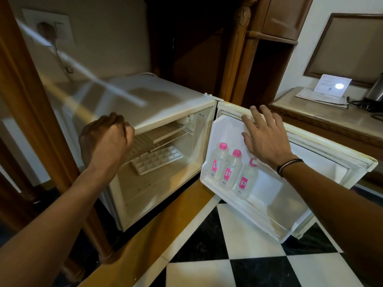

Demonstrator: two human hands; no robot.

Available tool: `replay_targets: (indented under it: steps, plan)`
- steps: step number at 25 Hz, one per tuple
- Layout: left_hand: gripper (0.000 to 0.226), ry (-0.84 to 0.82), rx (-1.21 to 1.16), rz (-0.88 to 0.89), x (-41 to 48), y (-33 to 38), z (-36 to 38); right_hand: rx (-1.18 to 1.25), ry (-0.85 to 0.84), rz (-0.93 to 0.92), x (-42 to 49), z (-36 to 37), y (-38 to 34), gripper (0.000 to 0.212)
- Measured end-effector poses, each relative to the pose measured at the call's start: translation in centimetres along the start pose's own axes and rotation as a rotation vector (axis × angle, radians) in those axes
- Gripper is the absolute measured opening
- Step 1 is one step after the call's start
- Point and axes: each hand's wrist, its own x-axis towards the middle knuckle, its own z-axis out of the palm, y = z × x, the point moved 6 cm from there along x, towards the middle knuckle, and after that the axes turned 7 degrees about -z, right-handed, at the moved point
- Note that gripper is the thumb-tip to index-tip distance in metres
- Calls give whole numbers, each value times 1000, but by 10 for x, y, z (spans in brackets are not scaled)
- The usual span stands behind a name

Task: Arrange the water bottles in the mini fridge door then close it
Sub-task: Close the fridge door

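Note:
The white mini fridge (165,96) stands open, its door (310,154) swung out to the right. Three clear water bottles with pink caps and pink labels stand upright side by side in the door's lower shelf: the left bottle (218,162), the middle bottle (231,169) and the right bottle (245,179). My right hand (265,137) is open, fingers spread, hovering over the door's inner panel just above the right bottle, partly hiding its cap. My left hand (105,137) is a closed fist at the fridge's front top edge, holding nothing.
Inside the fridge lie a white ice tray (157,160) and a wire shelf (165,133). A wooden post (41,125) stands left of the fridge. A wooden counter (323,112) with papers and a kettle sits behind the door. The floor is black-and-white checkered tile.

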Motion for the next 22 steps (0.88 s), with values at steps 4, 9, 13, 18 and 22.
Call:
replay_targets:
  steps: [4, 9, 13, 18, 22]
  plan:
    - [40, -158, -144, 4, 3, -5, 16, 81, -334, 174, -16, 28, 22, 88]
    - [37, -32, -59, 5, 3, -3, 4, 54, -410, 167, -17, 26, 13, 94]
    - [33, -33, -3, 37, 3, -4, 7, 47, -458, 160, -17, 17, 9, 101]
    - [25, -61, -30, 87, 0, -6, 19, 62, -556, 41, -5, -16, -5, 112]
    - [18, -67, -35, 116, -2, -15, 32, 179, -660, -65, 12, -45, -27, 93]
